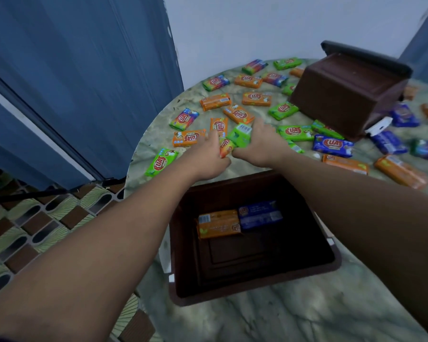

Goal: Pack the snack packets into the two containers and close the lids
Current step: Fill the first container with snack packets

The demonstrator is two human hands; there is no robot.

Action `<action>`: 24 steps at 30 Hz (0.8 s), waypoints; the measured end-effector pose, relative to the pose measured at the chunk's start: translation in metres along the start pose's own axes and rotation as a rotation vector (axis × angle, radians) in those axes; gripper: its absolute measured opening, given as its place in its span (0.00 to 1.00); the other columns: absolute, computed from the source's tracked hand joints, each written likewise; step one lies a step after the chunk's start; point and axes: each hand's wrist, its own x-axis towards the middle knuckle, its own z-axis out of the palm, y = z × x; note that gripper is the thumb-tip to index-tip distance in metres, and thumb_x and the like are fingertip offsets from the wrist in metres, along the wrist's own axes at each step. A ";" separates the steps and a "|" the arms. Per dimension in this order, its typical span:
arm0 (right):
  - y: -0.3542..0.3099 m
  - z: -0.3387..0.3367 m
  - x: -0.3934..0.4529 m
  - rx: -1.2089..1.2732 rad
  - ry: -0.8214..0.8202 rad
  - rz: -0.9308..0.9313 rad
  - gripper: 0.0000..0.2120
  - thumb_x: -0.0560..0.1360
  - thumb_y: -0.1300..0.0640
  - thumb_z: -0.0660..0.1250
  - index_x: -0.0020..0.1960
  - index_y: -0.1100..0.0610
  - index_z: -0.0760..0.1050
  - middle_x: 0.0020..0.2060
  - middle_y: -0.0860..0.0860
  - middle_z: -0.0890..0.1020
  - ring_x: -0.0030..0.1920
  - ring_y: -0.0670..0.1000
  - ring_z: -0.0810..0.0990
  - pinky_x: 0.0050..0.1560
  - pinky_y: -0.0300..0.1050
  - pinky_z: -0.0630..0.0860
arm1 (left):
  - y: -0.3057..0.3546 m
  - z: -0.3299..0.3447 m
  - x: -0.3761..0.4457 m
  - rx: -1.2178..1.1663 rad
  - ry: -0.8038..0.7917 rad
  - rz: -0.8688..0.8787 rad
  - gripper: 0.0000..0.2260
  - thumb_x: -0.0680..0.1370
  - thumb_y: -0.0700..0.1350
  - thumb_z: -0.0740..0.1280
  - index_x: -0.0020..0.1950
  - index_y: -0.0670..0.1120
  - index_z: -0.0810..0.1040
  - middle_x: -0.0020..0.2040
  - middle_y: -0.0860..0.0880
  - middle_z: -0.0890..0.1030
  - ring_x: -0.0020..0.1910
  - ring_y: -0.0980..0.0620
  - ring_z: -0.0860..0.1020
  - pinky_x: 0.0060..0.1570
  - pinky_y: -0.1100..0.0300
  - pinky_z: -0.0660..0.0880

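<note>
A brown open container point(307, 270) stands near me on the round table; an orange packet point(219, 224) and a blue packet point(260, 214) lie inside it. Just beyond its far rim, my left hand point(205, 156) grips an orange-red packet point(225, 146). Beside it my right hand point(262, 144) holds a green packet point(240, 134) tilted up. A second brown container point(344, 95) lies tipped at the back right, its dark lid point(366, 55) behind it. Several orange, green, blue and rainbow packets lie scattered over the table.
The marbled table point(257, 317) ends in a curved edge on the left, above a patterned tile floor point(35, 230). A blue curtain point(72, 70) hangs at the left. Loose packets crowd the far half of the table, with blue ones point(331, 145) at the right.
</note>
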 end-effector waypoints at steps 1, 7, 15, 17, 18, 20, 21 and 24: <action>0.002 -0.004 -0.009 0.014 0.024 0.002 0.43 0.68 0.39 0.75 0.72 0.60 0.60 0.65 0.60 0.73 0.64 0.62 0.75 0.52 0.50 0.71 | 0.004 0.001 -0.005 0.001 0.007 0.007 0.29 0.74 0.57 0.67 0.69 0.47 0.61 0.71 0.37 0.66 0.67 0.36 0.70 0.59 0.44 0.73; 0.016 -0.014 -0.058 0.044 0.054 -0.023 0.42 0.66 0.39 0.76 0.68 0.59 0.61 0.65 0.60 0.73 0.66 0.61 0.72 0.62 0.55 0.73 | 0.025 0.009 -0.052 -0.020 0.059 0.088 0.36 0.73 0.62 0.65 0.74 0.50 0.55 0.73 0.39 0.63 0.70 0.38 0.68 0.65 0.42 0.70; 0.034 -0.002 -0.114 -0.052 0.022 -0.120 0.47 0.65 0.34 0.74 0.72 0.58 0.58 0.66 0.57 0.72 0.64 0.61 0.74 0.60 0.58 0.74 | 0.039 0.034 -0.115 0.040 0.038 0.146 0.38 0.73 0.60 0.66 0.77 0.51 0.52 0.68 0.44 0.64 0.67 0.43 0.67 0.65 0.46 0.69; 0.041 0.002 -0.125 -0.114 0.031 -0.168 0.39 0.65 0.36 0.74 0.64 0.56 0.63 0.60 0.55 0.73 0.60 0.59 0.75 0.54 0.55 0.75 | 0.040 0.043 -0.128 0.040 0.043 0.159 0.37 0.73 0.59 0.66 0.76 0.51 0.52 0.66 0.45 0.64 0.66 0.43 0.67 0.64 0.47 0.69; 0.043 0.004 -0.130 -0.161 0.028 -0.199 0.37 0.65 0.36 0.74 0.63 0.55 0.64 0.58 0.54 0.74 0.58 0.58 0.75 0.52 0.53 0.74 | 0.039 0.048 -0.133 0.040 0.042 0.162 0.37 0.73 0.60 0.66 0.76 0.51 0.53 0.65 0.45 0.65 0.64 0.43 0.68 0.63 0.47 0.69; 0.048 0.007 -0.137 -0.278 -0.004 -0.270 0.38 0.63 0.34 0.73 0.62 0.54 0.64 0.57 0.54 0.74 0.57 0.58 0.76 0.53 0.54 0.74 | 0.035 0.058 -0.142 0.058 0.029 0.166 0.36 0.72 0.61 0.66 0.74 0.51 0.55 0.60 0.47 0.65 0.61 0.43 0.69 0.61 0.47 0.70; 0.049 0.009 -0.141 -0.345 -0.031 -0.299 0.38 0.63 0.33 0.73 0.63 0.53 0.64 0.57 0.53 0.74 0.56 0.57 0.75 0.54 0.54 0.74 | 0.032 0.064 -0.145 0.075 0.004 0.164 0.36 0.72 0.61 0.67 0.73 0.52 0.55 0.58 0.49 0.64 0.60 0.44 0.69 0.60 0.47 0.70; 0.055 0.018 -0.149 -0.543 -0.092 -0.371 0.38 0.65 0.34 0.74 0.65 0.52 0.64 0.57 0.51 0.74 0.58 0.56 0.76 0.57 0.54 0.71 | 0.025 0.080 -0.150 0.139 -0.105 0.146 0.35 0.72 0.60 0.69 0.72 0.52 0.56 0.58 0.49 0.64 0.61 0.43 0.70 0.60 0.48 0.70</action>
